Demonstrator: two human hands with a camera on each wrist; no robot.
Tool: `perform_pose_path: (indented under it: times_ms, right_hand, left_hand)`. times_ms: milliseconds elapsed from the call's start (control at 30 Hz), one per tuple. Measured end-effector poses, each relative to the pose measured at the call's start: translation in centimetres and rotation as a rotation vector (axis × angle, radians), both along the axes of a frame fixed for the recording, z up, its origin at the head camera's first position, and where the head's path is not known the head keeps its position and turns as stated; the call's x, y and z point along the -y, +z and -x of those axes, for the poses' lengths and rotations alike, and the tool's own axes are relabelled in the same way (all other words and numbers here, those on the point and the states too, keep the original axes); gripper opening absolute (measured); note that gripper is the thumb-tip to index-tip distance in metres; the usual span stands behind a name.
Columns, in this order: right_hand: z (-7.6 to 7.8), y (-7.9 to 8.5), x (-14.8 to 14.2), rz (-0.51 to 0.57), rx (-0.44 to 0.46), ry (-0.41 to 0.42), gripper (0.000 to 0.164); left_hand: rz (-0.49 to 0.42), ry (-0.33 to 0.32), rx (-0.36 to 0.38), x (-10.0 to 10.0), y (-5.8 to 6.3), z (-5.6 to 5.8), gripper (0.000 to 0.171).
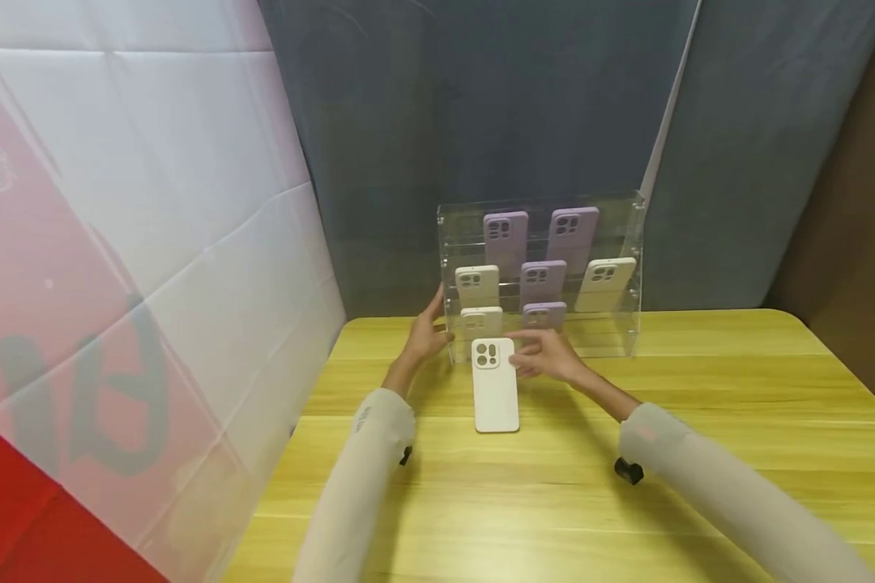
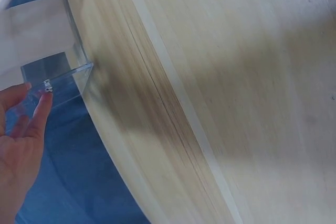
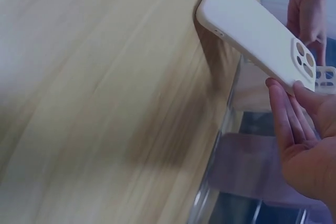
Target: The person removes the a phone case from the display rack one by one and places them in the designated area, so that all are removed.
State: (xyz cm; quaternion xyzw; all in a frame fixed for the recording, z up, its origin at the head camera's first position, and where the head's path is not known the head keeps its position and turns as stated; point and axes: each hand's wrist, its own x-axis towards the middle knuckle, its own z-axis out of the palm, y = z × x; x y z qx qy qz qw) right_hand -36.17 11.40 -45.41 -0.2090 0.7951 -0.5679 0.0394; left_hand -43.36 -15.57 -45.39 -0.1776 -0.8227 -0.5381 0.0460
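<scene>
A white phone case [image 1: 496, 397] with a camera cutout stands in front of the clear acrylic display rack [image 1: 603, 338]. My right hand [image 1: 550, 358] pinches its upper right edge, thumb on the back face, as the right wrist view shows on the case [image 3: 252, 30]. The case leans, its lower end close over the table. At the rack's left side, my left hand [image 1: 426, 336] grips the side panel between thumb and fingers. In the left wrist view its fingertips [image 2: 46, 98] lie against the clear edge. The held case partly overlaps the rack's lowest tier.
Purple cases [image 1: 505, 243] and white cases [image 1: 605, 283] lean on the rack's tiers. The rack stands at the back of a wooden table [image 1: 554, 502]. Behind it hangs a dark grey curtain [image 1: 481, 97]; a white and pink sheet [image 1: 189, 186] runs along the left.
</scene>
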Motion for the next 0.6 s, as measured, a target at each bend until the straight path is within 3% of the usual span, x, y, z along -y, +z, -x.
perform_pose_path:
  times_ms: [267, 600]
  right_hand:
    - [0.7, -1.1, 2.0, 0.031, -0.005, -0.009, 0.049]
    - [0.8, -2.9, 4.7, -0.037, -0.023, -0.087, 0.045]
  left_hand:
    - [-0.007, 0.012, 0.015, -0.2, 0.2, -0.2, 0.115]
    - [-0.002, 0.010, -0.009, -0.2, 0.2, -0.4, 0.115]
